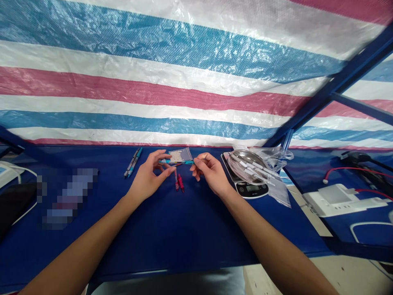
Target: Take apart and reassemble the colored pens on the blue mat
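Note:
A slim pen with light-blue ends point(186, 162) is held level between my two hands, above the middle of the table. My right hand point(208, 167) pinches its right end between thumb and fingertips. At its left end, the fingers of my left hand point(150, 174) curl around it, with the thumb stretched away below. Just behind the pen lies a small clear zip bag point(186, 153) of pale bits. Below it, two red pens or pen parts point(181, 183) lie close together. Left of my left hand, blue and grey pens point(133, 162) lie side by side.
On the right, a black kitchen scale point(252, 189) bears a metal bowl point(245, 157) with white sticks and plastic bags point(273, 157). A white power strip point(340, 198) and cables lie farther right. A dark flat object point(16, 207) is at far left. Striped sheeting point(184, 94) hangs behind.

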Demonstrator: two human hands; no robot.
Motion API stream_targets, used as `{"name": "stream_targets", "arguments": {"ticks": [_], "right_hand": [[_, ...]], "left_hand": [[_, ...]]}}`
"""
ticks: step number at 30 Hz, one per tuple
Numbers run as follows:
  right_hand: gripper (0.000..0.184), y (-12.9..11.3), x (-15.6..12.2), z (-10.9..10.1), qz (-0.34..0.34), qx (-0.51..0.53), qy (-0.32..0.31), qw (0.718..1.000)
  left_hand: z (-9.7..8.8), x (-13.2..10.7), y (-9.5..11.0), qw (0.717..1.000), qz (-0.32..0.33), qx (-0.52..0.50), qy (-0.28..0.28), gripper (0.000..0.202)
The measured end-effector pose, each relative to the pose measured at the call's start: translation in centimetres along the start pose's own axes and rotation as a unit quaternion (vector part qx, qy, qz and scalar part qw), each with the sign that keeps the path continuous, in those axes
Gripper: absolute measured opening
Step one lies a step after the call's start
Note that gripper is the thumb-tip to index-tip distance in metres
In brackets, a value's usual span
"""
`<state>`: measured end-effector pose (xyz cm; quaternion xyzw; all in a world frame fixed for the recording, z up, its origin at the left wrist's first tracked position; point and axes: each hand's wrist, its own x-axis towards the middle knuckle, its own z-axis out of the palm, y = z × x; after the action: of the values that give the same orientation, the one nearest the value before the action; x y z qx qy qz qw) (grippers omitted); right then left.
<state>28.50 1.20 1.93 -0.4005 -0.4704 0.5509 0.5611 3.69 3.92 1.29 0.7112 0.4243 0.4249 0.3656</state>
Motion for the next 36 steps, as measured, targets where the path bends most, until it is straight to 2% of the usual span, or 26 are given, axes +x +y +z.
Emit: {"name": "stream_targets", "arguments": {"ticks": [2, 5, 10, 15, 19, 21, 23, 27, 31, 36], "right_hand": [[0.033, 0.1, -0.1, 0.1, 0.004, -0.01, -0.017, 1.0], [0.034, 0.1, -0.2, 0.3, 0.022, -0.014, -0.034, 0.999], [0.035, 0.1, -0.4, 0.7, 0.031, 0.004, -0.04, 0.999], [0.031, 0.5, -0.2, 0.3, 0.009, -0.032, -0.05, 0.998], [0.034, 0.9, 0.0, 0.3, -0.042, -0.042, -0.062, 0.996], [0.035, 1.0, -0.1, 0.5, -0.025, -0.039, -0.083, 0.995], [0.03, 1.0, -0.3, 0.8, 0.0, -0.063, -0.095, 0.993], [0.025, 1.2, -0.5, 0.7, 0.013, -0.156, -0.076, 0.985], [0.03, 1.5, -0.3, 0.2, 0.023, -0.182, -0.065, 0.981], [0.033, 1.6, -0.2, -0.1, 0.032, -0.197, -0.076, 0.977]], "left_hand": [[0.2, 0.1, 0.0, 0.996, -0.023, -0.09, -0.011, 0.052], [0.2, 0.2, 0.4, 0.993, -0.043, -0.112, -0.014, 0.04], [0.2, 0.2, 0.7, 0.991, -0.05, -0.122, 0.02, 0.043], [0.1, 0.2, 0.5, 0.987, -0.061, -0.145, 0.03, 0.054], [0.0, 0.2, 0.8, 0.988, -0.02, -0.14, 0.06, 0.036], [0.0, 0.2, 0.7, 0.989, -0.016, -0.137, 0.059, 0.036], [0.1, 0.2, 0.2, 0.99, -0.03, -0.134, 0.03, 0.043], [0.3, 0.3, -1.3, 0.993, -0.046, -0.108, -0.009, 0.049], [-0.3, 0.6, -1.8, 0.997, -0.043, -0.059, 0.01, 0.041], [-0.9, 0.5, -1.1, 1.0, -0.011, -0.019, 0.02, 0.035]]}}
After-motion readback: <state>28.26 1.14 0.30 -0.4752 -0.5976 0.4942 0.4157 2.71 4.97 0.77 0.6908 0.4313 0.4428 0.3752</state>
